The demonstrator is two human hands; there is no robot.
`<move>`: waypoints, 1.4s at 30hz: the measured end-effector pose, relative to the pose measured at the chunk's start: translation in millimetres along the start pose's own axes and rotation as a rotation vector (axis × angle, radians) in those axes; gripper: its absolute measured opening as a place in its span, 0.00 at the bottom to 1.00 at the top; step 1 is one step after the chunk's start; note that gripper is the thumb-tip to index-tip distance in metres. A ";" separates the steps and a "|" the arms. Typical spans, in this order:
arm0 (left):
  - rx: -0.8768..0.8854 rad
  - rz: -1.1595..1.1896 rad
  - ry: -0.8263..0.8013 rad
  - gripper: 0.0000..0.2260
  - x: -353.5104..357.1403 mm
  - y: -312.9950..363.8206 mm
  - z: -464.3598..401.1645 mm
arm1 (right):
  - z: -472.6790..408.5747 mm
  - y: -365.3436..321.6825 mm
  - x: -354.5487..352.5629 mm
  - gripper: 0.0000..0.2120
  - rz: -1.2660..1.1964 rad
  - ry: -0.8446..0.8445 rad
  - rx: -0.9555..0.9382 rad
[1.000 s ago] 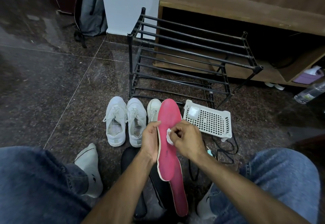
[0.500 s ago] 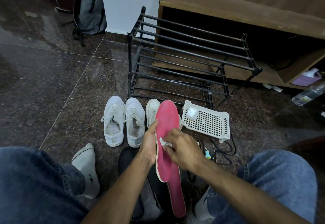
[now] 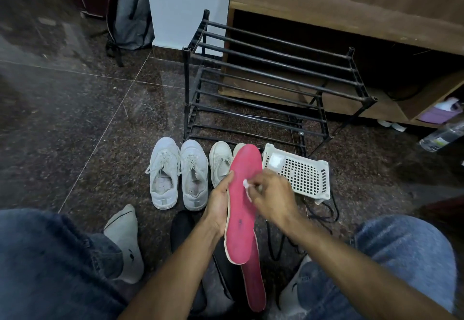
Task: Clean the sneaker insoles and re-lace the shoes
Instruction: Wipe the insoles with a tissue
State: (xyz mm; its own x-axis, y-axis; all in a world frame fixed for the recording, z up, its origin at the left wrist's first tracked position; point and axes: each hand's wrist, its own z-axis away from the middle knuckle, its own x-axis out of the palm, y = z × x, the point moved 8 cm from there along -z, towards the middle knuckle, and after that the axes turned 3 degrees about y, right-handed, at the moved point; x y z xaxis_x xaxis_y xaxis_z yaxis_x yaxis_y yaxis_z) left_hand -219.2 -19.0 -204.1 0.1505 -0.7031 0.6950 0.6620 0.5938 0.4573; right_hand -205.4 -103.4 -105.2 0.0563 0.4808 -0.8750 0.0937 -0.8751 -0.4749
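Two hands: both work on one pink insole above the floor (image 3: 75, 124), between the person's knees.
Backpack: a grey backpack (image 3: 130, 11) leans against the wall at the far left of the floor.
White sneakers: a laced pair (image 3: 178, 171) stands side by side on the floor, toes toward the rack; a second white pair (image 3: 220, 160) stands just to their right, partly hidden behind the insole.
Sock foot: a grey-socked foot (image 3: 125, 242) rests on the floor near the left knee.
Left hand: the left hand (image 3: 219, 201) grips the left edge of the insole, thumb up along the rim, fingers curled behind it.
Held insole: the pink insole (image 3: 242, 206) is held tilted, toe end away from the person, pale rim showing along its left side.
Second insole: another pink insole (image 3: 254, 287) lies below it on the floor, partly covered by the held one.
Right hand: the right hand (image 3: 272, 194) pinches a small white wad (image 3: 247, 185) and presses it on the held insole's upper part.
Shoe rack: a black metal rack (image 3: 276, 76) stands beyond the shoes.
Basket: a white perforated basket (image 3: 301, 174) lies on the floor just right of the hands.
Laces: dark laces (image 3: 324, 211) lie on the floor beside the basket.
Bottle: a clear bottle (image 3: 442, 136) lies at the far right edge.
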 end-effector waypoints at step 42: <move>0.017 0.099 -0.029 0.23 10.1 2.0 16.8 | 1.2 -31.6 -3.3 0.11 0.143 -0.112 -0.153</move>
State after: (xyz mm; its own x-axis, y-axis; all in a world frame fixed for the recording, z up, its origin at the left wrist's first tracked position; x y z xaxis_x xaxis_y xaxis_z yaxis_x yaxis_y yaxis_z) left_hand -228.7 -18.4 -186.9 0.1926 -0.6293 0.7529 0.6327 0.6661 0.3949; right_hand -209.7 -77.4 -87.5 -0.0301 0.3362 -0.9413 0.2426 -0.9111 -0.3332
